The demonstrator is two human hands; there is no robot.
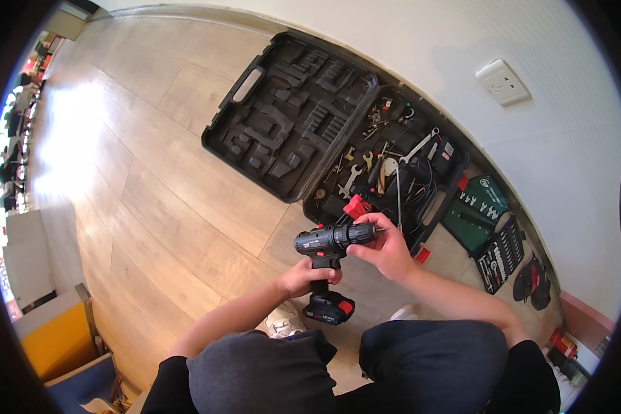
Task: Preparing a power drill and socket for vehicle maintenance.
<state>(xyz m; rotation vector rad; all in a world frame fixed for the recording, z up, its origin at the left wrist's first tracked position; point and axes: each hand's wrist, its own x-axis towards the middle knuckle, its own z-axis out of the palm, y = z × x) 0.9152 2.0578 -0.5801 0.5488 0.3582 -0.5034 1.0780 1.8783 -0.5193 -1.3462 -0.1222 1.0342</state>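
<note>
A black cordless drill (322,241) with red accents is held over the floor in front of my knees, its chuck (360,234) pointing right. My left hand (305,277) is wrapped round the drill's handle, above the black battery pack (329,308) with its red tab. At the front end, my right hand (388,252) has its thumb and fingers closed on the chuck, around a short metal bit (381,229) that sticks out. The fingers partly hide the bit. Just beyond the drill, a red object (357,206) sits at the near edge of the open tool case.
The black case lies open by the wall: its moulded lid (283,117) left, its tool-filled half right, with several wrenches (419,145) and a coiled cable (421,203). Farther right are a green wrench pouch (472,214), a socket set (501,254) and black-red gloves (532,283).
</note>
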